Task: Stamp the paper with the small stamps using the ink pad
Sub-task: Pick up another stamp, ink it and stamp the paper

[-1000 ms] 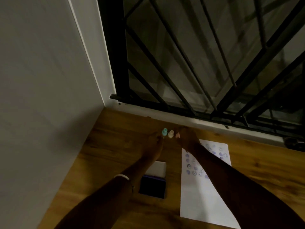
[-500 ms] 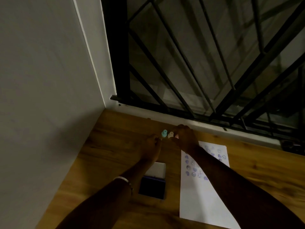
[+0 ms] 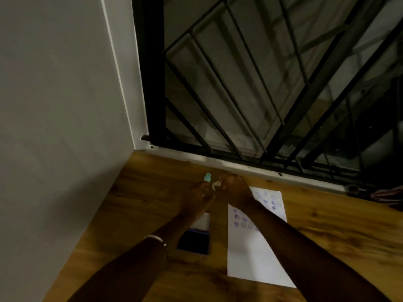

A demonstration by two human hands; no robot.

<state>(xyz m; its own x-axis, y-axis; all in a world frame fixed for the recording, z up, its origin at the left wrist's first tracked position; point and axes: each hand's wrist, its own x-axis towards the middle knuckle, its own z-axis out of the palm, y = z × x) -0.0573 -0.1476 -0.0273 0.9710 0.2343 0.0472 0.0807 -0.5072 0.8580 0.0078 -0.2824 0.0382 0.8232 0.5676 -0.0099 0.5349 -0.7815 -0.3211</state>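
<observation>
We reach with both arms to the far edge of the wooden table, just short of the window grille. Our right hand is curled around the cream stamp, which pokes out tilted between the two hands; its printing face is too blurred to make out. Our left hand sits just beside it with fingers bent, and we cannot tell whether it grips anything. The teal stamp stands upright on the table just beyond the left fingertips, its long axis vertical and knob uppermost. The cream one seems to lie nearer to horizontal, though we cannot say which way its face points. The open ink pad lies nearer to us, partly under the left forearm, lid folded back toward the stamps. The paper lies just right of the pad, long axis running away from us, purple prints crowding its far end under the right forearm. The risks, as we judge them: the hands are crowded and could knock the teal stamp over; the right forearm crossing the printed area could smear ink that may not be dry; and a tilted stamp pressed on pad or sheet would leave a partial mark, so it needs to be turned face down first.
</observation>
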